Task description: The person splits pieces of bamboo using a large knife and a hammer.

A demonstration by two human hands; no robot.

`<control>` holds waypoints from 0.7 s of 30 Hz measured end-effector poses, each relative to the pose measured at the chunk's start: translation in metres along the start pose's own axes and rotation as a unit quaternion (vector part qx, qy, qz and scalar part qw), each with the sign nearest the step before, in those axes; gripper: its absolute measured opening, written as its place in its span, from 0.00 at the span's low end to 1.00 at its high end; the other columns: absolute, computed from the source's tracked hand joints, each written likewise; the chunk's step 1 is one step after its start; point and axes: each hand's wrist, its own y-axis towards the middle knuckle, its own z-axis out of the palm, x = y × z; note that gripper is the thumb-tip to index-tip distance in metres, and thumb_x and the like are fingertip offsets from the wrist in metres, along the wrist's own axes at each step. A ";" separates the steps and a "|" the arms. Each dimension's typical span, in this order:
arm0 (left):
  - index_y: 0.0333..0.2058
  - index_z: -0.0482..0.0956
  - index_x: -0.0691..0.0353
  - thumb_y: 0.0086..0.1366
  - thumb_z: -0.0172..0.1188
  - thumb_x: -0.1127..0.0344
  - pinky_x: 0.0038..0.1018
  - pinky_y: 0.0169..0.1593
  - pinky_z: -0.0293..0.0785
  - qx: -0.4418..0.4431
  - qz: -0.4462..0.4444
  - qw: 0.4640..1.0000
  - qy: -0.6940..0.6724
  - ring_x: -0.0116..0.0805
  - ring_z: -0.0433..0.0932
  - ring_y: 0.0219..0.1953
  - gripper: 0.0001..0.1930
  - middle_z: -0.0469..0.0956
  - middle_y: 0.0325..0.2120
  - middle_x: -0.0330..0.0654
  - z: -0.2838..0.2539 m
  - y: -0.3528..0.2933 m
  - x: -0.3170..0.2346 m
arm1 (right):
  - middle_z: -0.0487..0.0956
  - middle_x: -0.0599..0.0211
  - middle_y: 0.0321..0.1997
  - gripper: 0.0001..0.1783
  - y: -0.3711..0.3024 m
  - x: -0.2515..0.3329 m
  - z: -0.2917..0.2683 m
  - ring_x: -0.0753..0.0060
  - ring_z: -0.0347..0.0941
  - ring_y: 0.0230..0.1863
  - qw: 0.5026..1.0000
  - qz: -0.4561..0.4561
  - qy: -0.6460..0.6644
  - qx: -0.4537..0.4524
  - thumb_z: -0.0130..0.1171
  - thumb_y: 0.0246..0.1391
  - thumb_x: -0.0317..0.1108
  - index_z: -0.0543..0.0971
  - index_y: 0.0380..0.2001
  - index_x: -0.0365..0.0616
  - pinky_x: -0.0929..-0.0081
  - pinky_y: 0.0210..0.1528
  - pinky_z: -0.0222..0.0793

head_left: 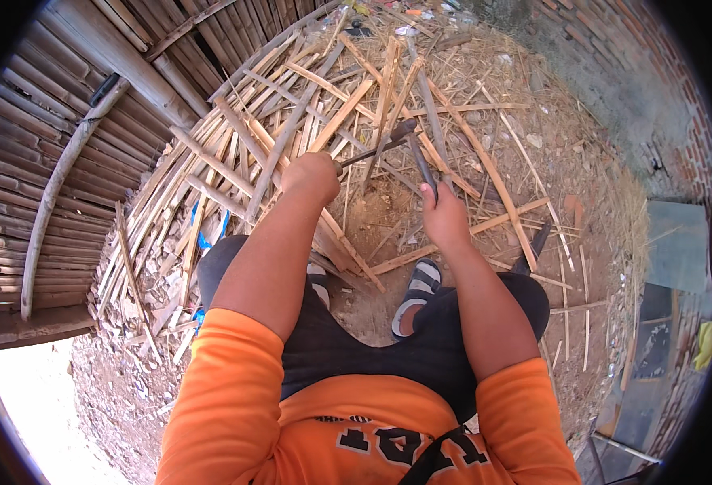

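Observation:
My left hand [311, 174] is closed round the near end of a thin dark metal rod [364, 153], which slants up to the right. My right hand [446, 214] grips a dark bar-shaped tool [422, 162] that points up and slightly left. The two tools come together at a thick dark metal head [403, 131]; which of them it belongs to I cannot tell. Split wood strips [388, 85] stand and lean just beyond the tools. Below the hands lies a patch of bare brown soil [376, 214], between my sandalled feet and the strips.
A large heap of wood strips [247, 149] covers the ground at left, beside a bamboo wall [36, 174] with a curved pole [65, 166]. Long strips [493, 174] lie at right. A brick wall [639, 48] stands at upper right, with grey panels [675, 242] below it.

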 end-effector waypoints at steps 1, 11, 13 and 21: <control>0.45 0.86 0.53 0.64 0.62 0.54 0.40 0.51 0.81 0.001 0.017 1.000 0.003 0.48 0.84 0.47 0.16 0.85 0.45 0.46 -0.001 -0.001 0.003 | 0.80 0.43 0.28 0.24 0.003 0.002 -0.006 0.34 0.77 0.32 1.000 0.003 0.025 -0.007 0.48 0.70 0.52 0.76 0.37 0.38 0.46 0.37 0.70; 0.50 0.84 0.54 0.65 0.58 0.64 0.37 0.52 0.81 0.044 -0.028 0.999 -0.003 0.44 0.83 0.52 0.15 0.83 0.50 0.46 -0.020 -0.008 -0.003 | 0.78 0.45 0.26 0.25 -0.003 0.006 -0.008 0.37 0.76 0.31 0.994 -0.043 0.076 -0.065 0.46 0.71 0.51 0.75 0.39 0.37 0.48 0.35 0.69; 0.49 0.84 0.57 0.65 0.59 0.64 0.37 0.52 0.81 0.035 -0.033 0.998 -0.027 0.45 0.83 0.52 0.15 0.83 0.51 0.47 -0.009 0.001 -0.003 | 0.77 0.46 0.25 0.25 0.000 -0.005 0.006 0.39 0.76 0.30 0.999 -0.032 -0.007 -0.004 0.45 0.72 0.51 0.75 0.39 0.37 0.49 0.35 0.69; 0.47 0.85 0.53 0.64 0.62 0.57 0.40 0.53 0.80 0.024 -0.029 0.998 -0.048 0.47 0.83 0.50 0.15 0.84 0.47 0.46 0.014 0.018 0.005 | 0.77 0.47 0.25 0.24 0.016 0.036 -0.055 0.40 0.76 0.30 0.959 -0.029 0.232 -0.160 0.45 0.72 0.51 0.74 0.39 0.37 0.50 0.36 0.69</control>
